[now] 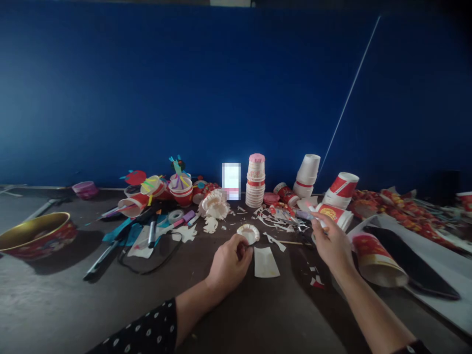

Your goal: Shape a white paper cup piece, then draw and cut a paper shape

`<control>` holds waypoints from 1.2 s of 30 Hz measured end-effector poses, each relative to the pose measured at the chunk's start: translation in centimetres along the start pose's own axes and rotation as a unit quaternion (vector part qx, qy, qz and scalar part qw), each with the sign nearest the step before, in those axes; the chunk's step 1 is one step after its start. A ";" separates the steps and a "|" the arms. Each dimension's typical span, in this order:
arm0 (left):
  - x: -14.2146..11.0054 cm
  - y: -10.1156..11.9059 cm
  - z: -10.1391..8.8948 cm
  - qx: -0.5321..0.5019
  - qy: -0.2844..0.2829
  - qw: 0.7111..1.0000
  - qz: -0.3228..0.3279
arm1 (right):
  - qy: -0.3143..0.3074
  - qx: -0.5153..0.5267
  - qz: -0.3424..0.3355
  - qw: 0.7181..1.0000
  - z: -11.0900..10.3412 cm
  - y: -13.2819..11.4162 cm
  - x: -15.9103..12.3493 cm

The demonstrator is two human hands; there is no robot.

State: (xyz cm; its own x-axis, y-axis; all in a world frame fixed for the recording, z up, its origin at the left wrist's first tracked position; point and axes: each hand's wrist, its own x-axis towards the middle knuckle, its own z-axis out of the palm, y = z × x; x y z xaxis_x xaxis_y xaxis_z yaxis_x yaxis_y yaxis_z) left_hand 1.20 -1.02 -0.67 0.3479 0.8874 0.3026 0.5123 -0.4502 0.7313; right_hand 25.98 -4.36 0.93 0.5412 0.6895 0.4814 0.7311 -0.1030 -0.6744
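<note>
Left hand [229, 261] pinching white disc [249, 235], right hand [332, 243] pinching slim tool [305, 216], nested cups [255, 191], tin [40, 244] — contents unclear

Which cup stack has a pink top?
The tall central stack; the mostly white stack and the red-and-white stack to its right have white tops.

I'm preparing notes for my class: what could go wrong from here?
The right hand could knock the cup lying on its side by the phone, perhaps making it roll. The tall cup stack might topple if bumped. A loose paper scrap could get mixed in with the round white piece by the left hand.
</note>
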 end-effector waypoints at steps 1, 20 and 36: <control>0.0 -0.1 0.1 0.015 -0.003 1.000 -0.001 | 0.004 -0.050 -0.017 0.999 -0.1 0.3 0.3; -0.5 0.2 0.0 0.065 -0.069 0.994 0.059 | -0.104 -0.335 -0.068 0.934 0.7 3.2 0.8; -0.5 0.3 0.0 0.051 -0.088 0.993 0.060 | -0.182 -0.343 -0.051 0.920 0.4 0.5 0.2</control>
State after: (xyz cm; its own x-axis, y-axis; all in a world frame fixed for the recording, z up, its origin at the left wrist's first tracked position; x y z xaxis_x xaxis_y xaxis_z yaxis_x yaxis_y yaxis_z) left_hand 1.22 -1.62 -0.63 0.5393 0.7991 0.2657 0.5326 -0.5681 0.6274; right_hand 26.31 -4.06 0.44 0.3709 0.9025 0.2190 0.9284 -0.3661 -0.0637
